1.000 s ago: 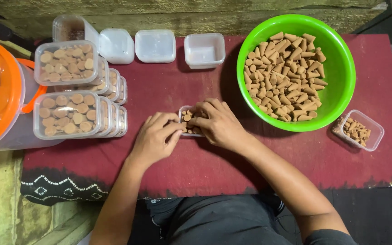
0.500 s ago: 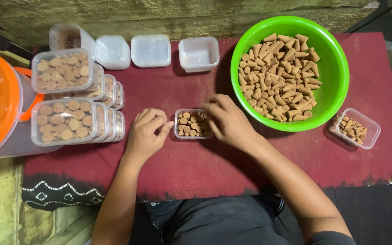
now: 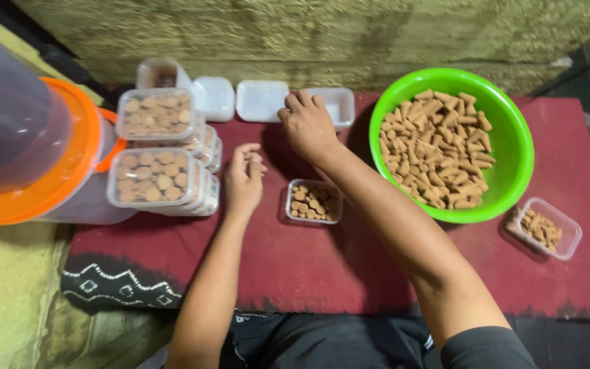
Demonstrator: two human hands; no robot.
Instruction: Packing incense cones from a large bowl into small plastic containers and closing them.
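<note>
Right hand (image 3: pixel 306 124) reaches with loosely curled fingers to the empty white lids (image 3: pixel 261 100) at the surface's far edge; left hand (image 3: pixel 244 179), half-closed and empty, hovers just left of the small filled container (image 3: pixel 313 201) mid-surface.

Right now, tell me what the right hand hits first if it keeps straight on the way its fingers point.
The right hand points away from the body, toward the empty white container at the cloth's far edge. It would probably meet that first, though its height above the container is unclear.
</note>
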